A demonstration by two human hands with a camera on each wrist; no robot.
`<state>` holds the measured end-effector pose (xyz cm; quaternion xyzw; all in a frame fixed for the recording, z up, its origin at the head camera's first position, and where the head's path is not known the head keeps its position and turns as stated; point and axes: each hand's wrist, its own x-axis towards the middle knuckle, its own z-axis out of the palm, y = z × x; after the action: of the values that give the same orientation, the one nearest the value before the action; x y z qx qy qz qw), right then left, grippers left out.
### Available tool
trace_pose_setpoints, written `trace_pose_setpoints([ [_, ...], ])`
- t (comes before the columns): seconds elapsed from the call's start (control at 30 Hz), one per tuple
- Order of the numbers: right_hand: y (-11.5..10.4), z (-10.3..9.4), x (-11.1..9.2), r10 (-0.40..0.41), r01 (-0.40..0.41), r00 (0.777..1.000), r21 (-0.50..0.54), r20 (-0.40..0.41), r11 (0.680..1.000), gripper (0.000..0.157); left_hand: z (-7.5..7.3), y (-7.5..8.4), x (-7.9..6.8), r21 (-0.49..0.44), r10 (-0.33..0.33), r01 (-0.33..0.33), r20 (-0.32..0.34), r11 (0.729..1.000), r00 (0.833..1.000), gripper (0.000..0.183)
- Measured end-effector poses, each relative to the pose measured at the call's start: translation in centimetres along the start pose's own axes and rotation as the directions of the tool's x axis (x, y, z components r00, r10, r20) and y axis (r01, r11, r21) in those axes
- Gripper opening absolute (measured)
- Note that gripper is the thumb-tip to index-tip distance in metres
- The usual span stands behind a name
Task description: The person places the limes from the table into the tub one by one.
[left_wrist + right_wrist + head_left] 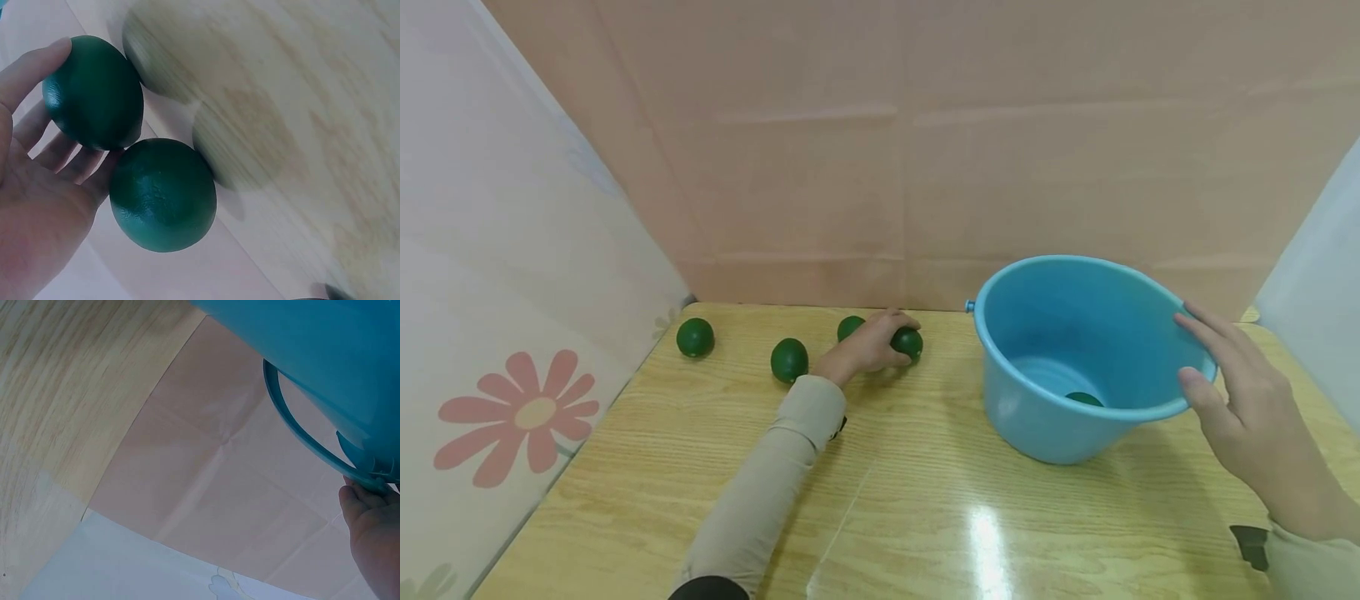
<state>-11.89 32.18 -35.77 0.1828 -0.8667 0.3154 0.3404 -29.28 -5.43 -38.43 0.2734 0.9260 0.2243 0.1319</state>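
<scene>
My left hand grips a dark green, glossy lime-like fruit near the table's back edge, thumb on one side and fingers behind it. A second green fruit sits against those fingers in the left wrist view; it is partly hidden by the hand in the head view. At the right, my right hand holds the rim of a light blue bucket, which leans to one side. Inside the bucket lies a green fruit, mostly hidden by the near wall. The bucket's handle hangs behind it.
Two more green fruits rest to the left: one fruit beside my left forearm, another fruit near the far left corner. A pinkish-brown sheet rises behind the wooden table. A flower-patterned panel borders the left side.
</scene>
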Motion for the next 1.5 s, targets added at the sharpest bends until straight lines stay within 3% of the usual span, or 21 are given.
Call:
trace_pose_setpoints([
  [0.5,0.0,-0.1,0.0,0.022,-0.022,1.0,0.006,0.007,1.0,0.047,1.0,0.5,0.3,0.008,0.031,-0.032,0.084,0.999,0.996,0.063],
  [0.77,0.0,0.1,0.0,-0.006,0.006,1.0,0.003,0.002,1.0,0.046,1.3,0.4,0.2,-0.016,0.009,-0.007,0.082,1.0,0.997,0.063],
  [1.5,-0.2,0.1,-0.1,0.024,-0.024,1.0,0.012,0.008,1.0,0.046,0.9,0.4,-0.2,-0.126,0.025,-0.036,-0.091,0.991,0.996,0.066],
])
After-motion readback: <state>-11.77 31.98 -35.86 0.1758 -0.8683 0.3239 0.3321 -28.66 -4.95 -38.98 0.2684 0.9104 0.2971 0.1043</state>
